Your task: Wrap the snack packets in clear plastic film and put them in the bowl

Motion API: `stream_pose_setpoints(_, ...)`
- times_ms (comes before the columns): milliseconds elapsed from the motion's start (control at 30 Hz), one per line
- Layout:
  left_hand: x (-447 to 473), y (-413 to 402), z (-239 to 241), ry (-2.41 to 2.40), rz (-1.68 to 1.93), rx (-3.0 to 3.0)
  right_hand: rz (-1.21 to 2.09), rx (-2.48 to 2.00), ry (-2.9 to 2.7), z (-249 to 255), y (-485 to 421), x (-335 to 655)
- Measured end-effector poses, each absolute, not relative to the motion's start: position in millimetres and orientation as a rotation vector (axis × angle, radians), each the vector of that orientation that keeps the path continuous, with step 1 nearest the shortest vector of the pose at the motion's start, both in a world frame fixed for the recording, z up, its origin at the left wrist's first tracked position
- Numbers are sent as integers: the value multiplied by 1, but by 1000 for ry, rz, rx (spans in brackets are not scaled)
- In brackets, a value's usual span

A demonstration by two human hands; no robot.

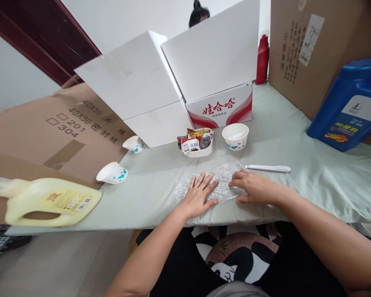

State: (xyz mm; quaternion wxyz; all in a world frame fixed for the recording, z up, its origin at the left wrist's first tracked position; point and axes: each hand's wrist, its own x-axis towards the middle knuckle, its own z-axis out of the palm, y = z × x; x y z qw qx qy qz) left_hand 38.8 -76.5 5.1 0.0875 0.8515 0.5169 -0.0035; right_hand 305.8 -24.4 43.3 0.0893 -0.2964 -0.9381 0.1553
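Crumpled clear plastic film (227, 175) lies on the pale green cloth close to the table's front edge. My left hand (200, 193) is laid flat on its left part, fingers spread. Over the right part is my right hand (250, 187), fingers apart and bent, the tips touching the film. Just beyond my right hand rests a white peeler-like tool (268, 168) with a slim handle. Behind the film stand a white tub of wrapped snacks (198, 153) and a paper bowl (237, 142) with clear plastic inside.
Two paper cups (119, 175) lean at the left near a brown carton (89, 119). A yellow jug (71, 208) lies at the front left. White boxes (154, 123) stand at the back, a red bottle (261, 60) beside them. A blue jug (336, 111) and another carton (292, 88) are right.
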Motion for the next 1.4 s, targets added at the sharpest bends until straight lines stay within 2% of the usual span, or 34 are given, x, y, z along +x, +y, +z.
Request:
stream_pose_setpoints(200, -5, -62, 15, 1693, 33, 2453, 481, -917, -2880, 38, -21, 299)
stream_pose_setpoints(333, -49, -71, 19, 2036, 375, 2361, 456, -883, -2887, 40, -21, 302)
stream_pose_setpoints(433, -57, -98, 18, 1912, 646, 2466, 463, -841, -2874, 39, -23, 303)
stream_pose_setpoints(567, -41, -136, 8, 1611, 572, 2535, 425, -803, -2840, 33, -21, 303)
stream_pose_setpoints(733, -38, -150, -1, 1707, 786, 2416, 353, -795, -2821, 31, -18, 308)
stream_pose_setpoints(933, -46, -156, 0, 1847, 875, 2146, 604, -803, -2791, 40, -20, 322)
stream_pose_setpoints(1033, -48, -150, 0, 1968, 921, 1948, 744, -917, -2750, 45, -20, 326)
stream_pose_setpoints(1167, -49, -126, -1, 2123, 912, 1826, 742, -1209, -2572, 44, -16, 320)
stream_pose_setpoints(1400, -39, -91, -2, 2329, 776, 1831, 339, -1588, -2588, 26, -13, 297)
